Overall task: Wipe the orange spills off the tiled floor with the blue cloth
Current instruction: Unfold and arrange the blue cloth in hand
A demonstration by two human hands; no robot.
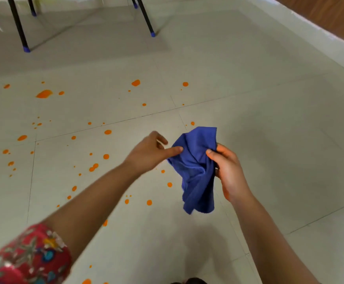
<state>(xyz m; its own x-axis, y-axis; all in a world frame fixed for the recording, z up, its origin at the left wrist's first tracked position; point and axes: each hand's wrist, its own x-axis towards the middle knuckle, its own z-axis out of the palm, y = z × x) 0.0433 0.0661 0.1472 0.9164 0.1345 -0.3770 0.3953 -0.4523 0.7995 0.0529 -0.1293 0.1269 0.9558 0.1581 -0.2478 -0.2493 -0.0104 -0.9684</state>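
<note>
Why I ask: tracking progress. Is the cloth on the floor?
No, the cloth hangs from the right hand, above the floor.

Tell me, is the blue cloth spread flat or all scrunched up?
Scrunched up. The blue cloth hangs in bunched folds from the right hand.

Right hand [229, 173] grips blue cloth [195, 177] over tiled floor [269, 124] with orange spills [44, 93]; blurred left hand [149, 153] seems to touch it.
</note>
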